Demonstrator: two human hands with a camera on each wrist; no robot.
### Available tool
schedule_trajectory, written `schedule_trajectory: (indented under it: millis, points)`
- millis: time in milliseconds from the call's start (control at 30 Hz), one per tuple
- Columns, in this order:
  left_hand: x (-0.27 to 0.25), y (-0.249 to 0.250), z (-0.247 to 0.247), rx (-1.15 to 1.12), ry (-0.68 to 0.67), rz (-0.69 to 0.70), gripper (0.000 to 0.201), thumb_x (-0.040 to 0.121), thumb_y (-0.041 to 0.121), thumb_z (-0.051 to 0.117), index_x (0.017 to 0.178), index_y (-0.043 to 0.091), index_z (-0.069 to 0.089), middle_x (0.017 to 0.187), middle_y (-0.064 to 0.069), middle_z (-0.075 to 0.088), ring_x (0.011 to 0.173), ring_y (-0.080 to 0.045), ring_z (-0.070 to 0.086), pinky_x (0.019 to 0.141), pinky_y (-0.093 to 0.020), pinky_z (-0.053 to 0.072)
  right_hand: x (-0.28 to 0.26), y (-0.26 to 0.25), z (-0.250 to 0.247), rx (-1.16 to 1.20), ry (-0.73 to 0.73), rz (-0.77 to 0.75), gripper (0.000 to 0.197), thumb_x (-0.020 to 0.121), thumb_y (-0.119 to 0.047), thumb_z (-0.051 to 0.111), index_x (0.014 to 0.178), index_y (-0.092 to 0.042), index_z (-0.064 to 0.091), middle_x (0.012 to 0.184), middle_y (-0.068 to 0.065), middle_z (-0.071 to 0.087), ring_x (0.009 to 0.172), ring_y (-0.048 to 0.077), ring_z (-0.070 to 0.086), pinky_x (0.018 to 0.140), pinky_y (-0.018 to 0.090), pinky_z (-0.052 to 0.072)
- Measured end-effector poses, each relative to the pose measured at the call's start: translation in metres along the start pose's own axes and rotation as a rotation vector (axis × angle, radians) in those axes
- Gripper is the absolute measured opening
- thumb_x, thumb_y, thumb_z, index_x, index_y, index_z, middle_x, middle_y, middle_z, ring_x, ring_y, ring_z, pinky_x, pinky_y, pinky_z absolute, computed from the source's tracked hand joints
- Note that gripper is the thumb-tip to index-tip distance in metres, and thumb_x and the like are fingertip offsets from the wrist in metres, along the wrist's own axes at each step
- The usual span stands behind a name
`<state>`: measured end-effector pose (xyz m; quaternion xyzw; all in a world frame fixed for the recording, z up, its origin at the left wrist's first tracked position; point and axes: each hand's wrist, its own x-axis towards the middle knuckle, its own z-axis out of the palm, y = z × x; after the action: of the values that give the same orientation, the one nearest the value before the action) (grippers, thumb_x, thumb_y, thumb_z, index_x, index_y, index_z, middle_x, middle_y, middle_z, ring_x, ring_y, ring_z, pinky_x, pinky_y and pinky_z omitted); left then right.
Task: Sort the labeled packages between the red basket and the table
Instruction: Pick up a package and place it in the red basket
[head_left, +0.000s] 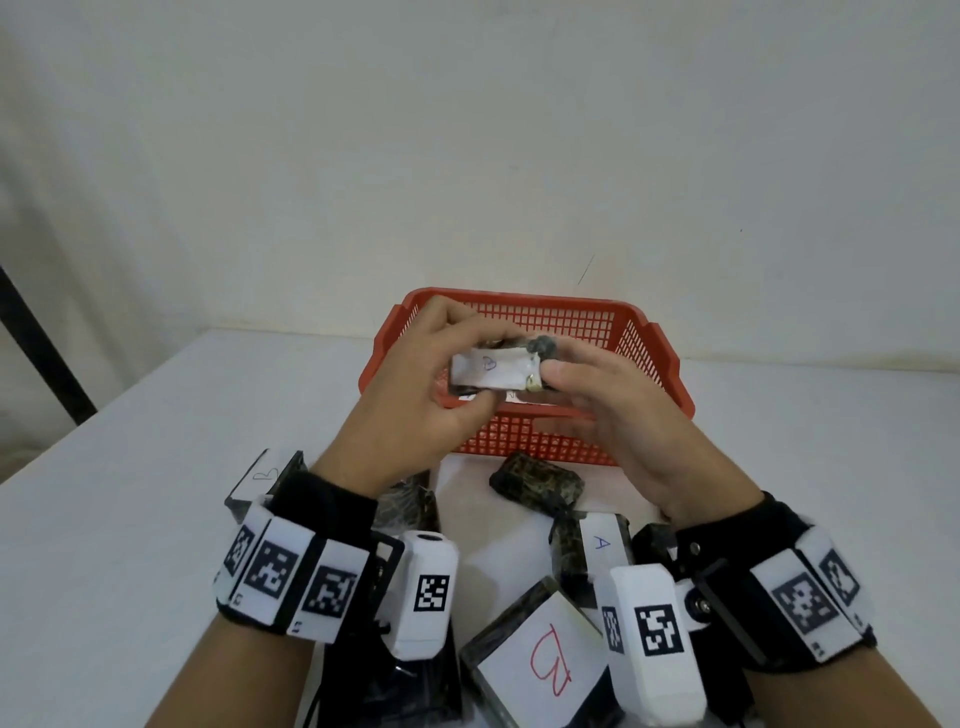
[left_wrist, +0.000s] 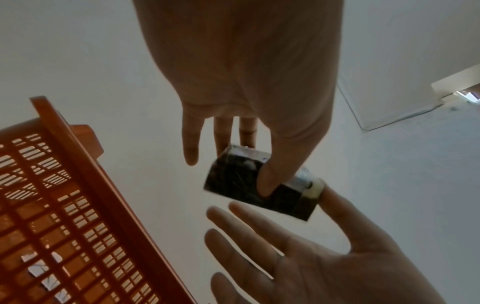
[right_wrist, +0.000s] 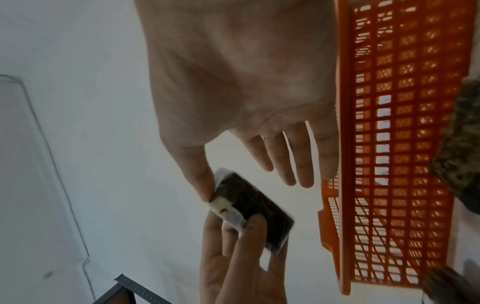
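Observation:
A small dark package (head_left: 493, 370) with a white label and a blue letter, seemingly B, hangs over the red basket (head_left: 649, 332). My left hand (head_left: 457, 364) pinches it, thumb on the underside (left_wrist: 265, 181) and fingers behind. My right hand (head_left: 566, 374) has its thumb against the package's right end, while its other fingers (right_wrist: 291, 164) stay straight and off the package (right_wrist: 254, 207). The basket (left_wrist: 64, 164) lies below left in the left wrist view, and at the right in the right wrist view (right_wrist: 389, 144).
On the white table (head_left: 130, 519) near me lie several dark packages: a big one labelled B in red (head_left: 540, 660), one labelled A (head_left: 600, 545), an unlabelled one (head_left: 535, 480) by the basket's front wall, and one labelled B (head_left: 265, 475) at the left. A wall stands behind.

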<state>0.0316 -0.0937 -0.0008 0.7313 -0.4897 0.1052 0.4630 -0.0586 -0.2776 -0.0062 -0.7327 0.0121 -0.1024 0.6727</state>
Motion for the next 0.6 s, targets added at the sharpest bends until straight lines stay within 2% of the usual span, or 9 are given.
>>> schedule_trajectory:
  millis: [100,167,233,300,333,400,500,600]
  points:
    - [0.000,-0.001,-0.003,0.030,-0.004,-0.054,0.048,0.081,0.015,0.077,0.125,0.030,0.065,0.108,0.004,0.051,0.108,-0.013,0.055,0.090,-0.032,0.053,-0.002,-0.003,-0.004,-0.015,0.047,-0.001,0.057,0.080,-0.043,0.081,0.131,-0.024,0.065,0.115,-0.004,0.079,0.106,0.017,0.076,0.082,0.031,0.060]
    - [0.000,0.001,-0.003,0.070,-0.034,-0.039,0.051,0.078,0.018,0.083,0.123,0.030,0.065,0.109,0.005,0.055,0.107,-0.011,0.057,0.090,-0.029,0.050,-0.003,-0.003,-0.001,-0.039,0.064,0.000,0.060,0.069,-0.046,0.078,0.123,-0.022,0.068,0.106,-0.003,0.080,0.094,0.013,0.077,0.075,0.027,0.061]
    - [0.000,0.003,-0.002,0.079,-0.052,-0.013,0.055,0.075,0.019,0.085,0.124,0.032,0.062,0.110,0.008,0.060,0.108,-0.008,0.058,0.091,-0.021,0.048,-0.002,0.001,0.002,-0.065,0.102,-0.001,0.055,0.067,-0.044,0.081,0.115,-0.019,0.072,0.100,0.000,0.080,0.088,0.013,0.077,0.073,0.029,0.063]
    - [0.001,0.005,-0.002,0.098,-0.046,0.011,0.057,0.075,0.019,0.086,0.125,0.030,0.061,0.111,0.010,0.062,0.109,-0.005,0.058,0.093,-0.015,0.045,0.000,0.003,0.005,-0.091,0.136,0.003,0.041,0.074,-0.033,0.086,0.110,-0.017,0.075,0.097,0.003,0.081,0.087,0.016,0.078,0.076,0.032,0.064]
    - [0.000,0.005,-0.002,0.108,-0.044,0.019,0.058,0.075,0.018,0.086,0.126,0.028,0.061,0.112,0.011,0.063,0.110,-0.005,0.058,0.094,-0.015,0.045,0.001,0.004,0.005,-0.091,0.150,0.003,0.036,0.077,-0.027,0.087,0.108,-0.016,0.076,0.096,0.003,0.081,0.087,0.017,0.078,0.077,0.032,0.064]
    - [-0.001,0.004,-0.002,0.100,-0.051,0.016,0.060,0.075,0.015,0.086,0.129,0.025,0.060,0.114,0.012,0.063,0.112,-0.005,0.058,0.098,-0.019,0.046,0.002,0.006,0.003,-0.045,0.175,-0.001,0.039,0.073,-0.017,0.089,0.109,-0.015,0.075,0.096,0.004,0.082,0.086,0.019,0.079,0.076,0.031,0.063]
    - [-0.002,0.005,-0.003,0.027,-0.076,0.000,0.065,0.076,0.008,0.083,0.132,0.026,0.058,0.120,0.013,0.062,0.119,-0.006,0.058,0.103,-0.027,0.049,0.003,0.004,0.000,0.089,0.211,0.007,0.057,0.057,-0.013,0.090,0.111,-0.013,0.069,0.095,0.008,0.082,0.079,0.024,0.080,0.065,0.032,0.063]
    - [-0.002,0.004,-0.001,-0.036,-0.118,-0.004,0.066,0.077,0.001,0.080,0.134,0.026,0.056,0.125,0.012,0.061,0.123,-0.004,0.056,0.104,-0.025,0.050,0.004,0.007,-0.001,0.169,0.251,0.013,0.061,0.046,-0.011,0.090,0.103,-0.012,0.068,0.094,0.009,0.081,0.075,0.025,0.079,0.058,0.033,0.061]
